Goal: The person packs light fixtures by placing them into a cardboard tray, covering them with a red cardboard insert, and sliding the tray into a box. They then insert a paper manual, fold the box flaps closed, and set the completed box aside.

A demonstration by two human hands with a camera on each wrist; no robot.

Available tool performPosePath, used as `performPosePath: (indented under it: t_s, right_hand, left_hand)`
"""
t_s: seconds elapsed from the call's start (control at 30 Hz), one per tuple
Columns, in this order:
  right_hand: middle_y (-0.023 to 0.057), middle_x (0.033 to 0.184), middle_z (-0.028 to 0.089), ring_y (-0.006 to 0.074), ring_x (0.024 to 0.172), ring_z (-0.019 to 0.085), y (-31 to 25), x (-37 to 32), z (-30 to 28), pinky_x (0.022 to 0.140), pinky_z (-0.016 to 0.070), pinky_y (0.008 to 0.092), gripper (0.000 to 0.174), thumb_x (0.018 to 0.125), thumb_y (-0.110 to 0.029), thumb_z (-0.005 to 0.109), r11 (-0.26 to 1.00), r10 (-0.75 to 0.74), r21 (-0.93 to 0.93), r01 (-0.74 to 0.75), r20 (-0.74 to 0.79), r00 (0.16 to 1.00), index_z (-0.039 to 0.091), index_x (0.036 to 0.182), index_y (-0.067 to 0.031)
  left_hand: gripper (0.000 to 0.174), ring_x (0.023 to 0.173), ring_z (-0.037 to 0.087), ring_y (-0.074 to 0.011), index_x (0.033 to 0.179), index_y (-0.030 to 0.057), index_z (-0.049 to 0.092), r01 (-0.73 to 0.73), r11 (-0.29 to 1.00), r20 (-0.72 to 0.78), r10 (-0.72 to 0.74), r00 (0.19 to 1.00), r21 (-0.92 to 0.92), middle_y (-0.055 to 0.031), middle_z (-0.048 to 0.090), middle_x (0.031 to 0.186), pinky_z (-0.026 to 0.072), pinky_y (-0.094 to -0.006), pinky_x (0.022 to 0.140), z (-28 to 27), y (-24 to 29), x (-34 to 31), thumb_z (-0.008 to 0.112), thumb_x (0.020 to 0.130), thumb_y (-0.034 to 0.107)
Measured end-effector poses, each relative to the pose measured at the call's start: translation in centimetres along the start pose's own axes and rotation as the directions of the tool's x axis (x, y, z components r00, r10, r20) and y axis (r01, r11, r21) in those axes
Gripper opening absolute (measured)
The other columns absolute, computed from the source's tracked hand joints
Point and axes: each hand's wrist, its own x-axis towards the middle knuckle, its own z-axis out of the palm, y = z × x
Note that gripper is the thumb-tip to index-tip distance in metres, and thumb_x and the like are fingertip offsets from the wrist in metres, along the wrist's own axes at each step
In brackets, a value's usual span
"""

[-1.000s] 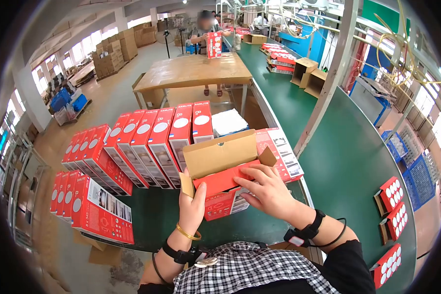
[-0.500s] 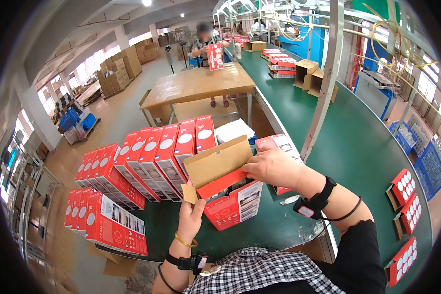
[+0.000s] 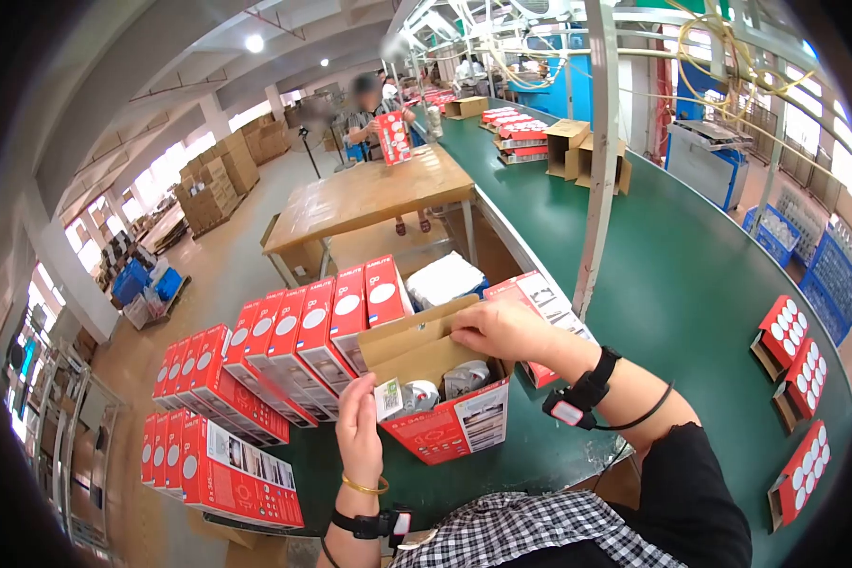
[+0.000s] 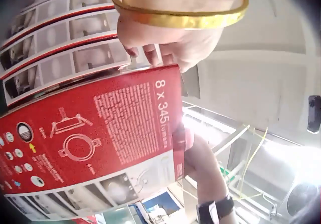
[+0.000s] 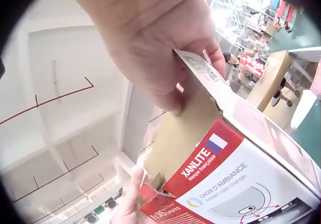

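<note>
A red and white carton (image 3: 445,431) stands on the green bench in front of me, its top open. Inside it, silvery round lamps (image 3: 466,379) show below the raised brown lid (image 3: 412,346). My right hand (image 3: 504,329) pinches the lid's edge; the right wrist view shows thumb and fingers on either side of the cardboard. At the carton's left end is my left hand (image 3: 358,431), fingers mostly straight beside a small side flap with a printed code (image 3: 388,398). In the left wrist view, the left fingertips (image 4: 153,58) lie right at the carton's top edge.
Rows of similar red cartons (image 3: 298,327) stand close on the left. A white bundle (image 3: 445,279) and another carton (image 3: 540,298) lie beyond. A metal post (image 3: 598,161) rises from the bench. Across a wooden table (image 3: 379,194), a person holds a red carton (image 3: 393,137).
The red inner panel that covered the carton's top has gone from view, and the lamps show. My right hand moved from pressing that panel to the lid's edge. My left hand's fingers have straightened.
</note>
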Motion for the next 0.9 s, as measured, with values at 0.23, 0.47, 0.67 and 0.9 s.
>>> performPosePath:
  t_s: [0.23, 0.47, 0.67, 0.9]
  right_hand:
    - [0.0067, 0.128, 0.062, 0.0168, 0.125, 0.055, 2.3, -5.3, 0.3, 0.106, 0.0417, 0.0314, 0.041, 0.106, -0.030, 0.048, 0.465, 0.425, 0.876, -0.132, -0.090, 0.901, 0.056, 0.136, -0.0023]
    - [0.0072, 0.143, 0.052, 0.0158, 0.133, 0.045, 3.3, -7.6, 4.3, 0.112, 0.0346, 0.0326, 0.056, 0.101, -0.027, 0.058, 0.282, 0.321, 0.882, -0.378, 0.285, 0.903, 0.040, 0.149, -0.0029]
    - [0.0049, 0.137, 0.055, 0.0152, 0.127, 0.050, 3.1, -5.7, 4.3, 0.109, 0.0372, 0.0320, 0.054, 0.095, -0.012, 0.065, 0.148, 0.229, 0.923, -0.355, 0.317, 0.920, 0.044, 0.144, -0.0030]
    - [0.0049, 0.131, 0.056, 0.0182, 0.121, 0.054, 4.3, -6.9, 6.4, 0.107, 0.0407, 0.0323, 0.021, 0.094, -0.008, 0.062, 0.186, 0.226, 0.969, -0.163, 0.119, 0.967, 0.070, 0.113, -0.0062]
  left_hand:
    - [0.052, 0.114, 0.057, -0.0172, 0.144, 0.0005, 0.041, 0.249, 0.943, 0.231, -0.197, 0.953, -0.220, -0.0112, 0.054, 0.132, 0.0477, -0.0314, 0.096, 1.2, 1.7, 3.1, 0.057, 0.095, -0.004]
    - [0.028, 0.096, 0.058, -0.0063, 0.123, -0.0031, 0.059, 0.339, 0.941, 0.306, -0.316, 0.898, -0.022, -0.0027, 0.065, 0.110, 0.0474, -0.0246, 0.086, 0.5, -0.4, 4.7, 0.057, 0.102, 0.015]
    - [0.028, 0.105, 0.062, -0.0122, 0.128, 0.0020, 0.058, 0.486, 0.767, 0.391, -0.331, 0.859, -0.418, -0.0052, 0.063, 0.122, 0.0502, -0.0302, 0.095, 1.2, 0.2, 3.5, 0.056, 0.101, 0.010]
    - [0.018, 0.119, 0.058, -0.0258, 0.106, 0.0025, 0.066, 0.494, 0.655, 0.574, -0.109, 0.811, -0.573, -0.0122, 0.057, 0.130, 0.0468, -0.0404, 0.105, -1.2, -2.9, 4.0, 0.055, 0.093, 0.007]
